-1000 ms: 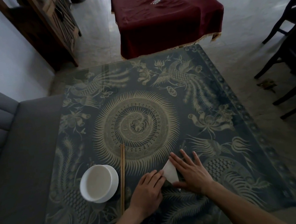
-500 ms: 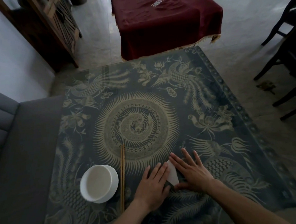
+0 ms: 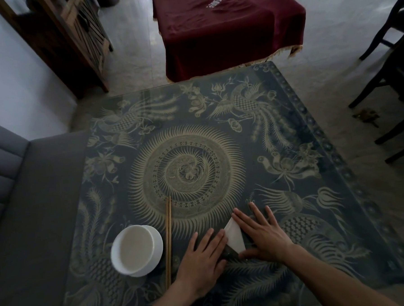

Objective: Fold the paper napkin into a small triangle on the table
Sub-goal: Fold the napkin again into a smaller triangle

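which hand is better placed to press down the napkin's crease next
Left, probably. The right hand lies flat over the napkin, pinning its right side. The left hand lies on the table beside it, fingertips at the napkin's exposed left edge, so it could slide along while the right anchors.

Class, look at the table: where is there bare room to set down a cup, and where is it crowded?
Free: the far half of the table, beyond the chopsticks, and its right side. Crowded: the near edge, where bowl, chopsticks, left hand, napkin and right hand sit close together.
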{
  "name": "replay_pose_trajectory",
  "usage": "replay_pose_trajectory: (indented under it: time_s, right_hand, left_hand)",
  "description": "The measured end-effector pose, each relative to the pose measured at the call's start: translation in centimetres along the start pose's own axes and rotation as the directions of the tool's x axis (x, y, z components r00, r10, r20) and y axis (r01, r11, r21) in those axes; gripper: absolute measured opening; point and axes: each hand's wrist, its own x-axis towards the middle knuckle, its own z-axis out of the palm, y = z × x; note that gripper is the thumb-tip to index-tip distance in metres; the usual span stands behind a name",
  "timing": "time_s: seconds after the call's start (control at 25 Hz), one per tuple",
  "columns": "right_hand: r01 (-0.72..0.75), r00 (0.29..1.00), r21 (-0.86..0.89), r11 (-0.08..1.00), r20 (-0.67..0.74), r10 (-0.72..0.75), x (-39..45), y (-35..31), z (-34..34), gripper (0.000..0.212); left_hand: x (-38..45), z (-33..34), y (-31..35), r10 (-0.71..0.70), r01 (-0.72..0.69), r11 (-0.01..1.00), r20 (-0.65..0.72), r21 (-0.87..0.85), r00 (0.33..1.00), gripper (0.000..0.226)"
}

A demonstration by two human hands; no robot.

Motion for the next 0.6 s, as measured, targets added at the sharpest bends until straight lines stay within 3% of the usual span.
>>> replay_pose_trajectory:
  time_s: [0.4, 0.6]
  right_hand:
    - [0.002, 1.000, -0.020, 1.000, 0.006, -0.002, 0.0, -0.1, -0.2, 0.108]
    - [-0.013, 0.991, -0.039, 0.999, -0.133, 0.008, -1.0, -1.2, -1.1, 0.086]
  left_hand:
    - [-1.1, -0.5, 0.7, -0.020, 0.011, 0.997, -0.107, -0.077, 0.994, 0.050]
    - [0.3, -0.5, 1.5, -0.048, 0.035, 0.991, -0.103, -0.130, 0.993, 0.053]
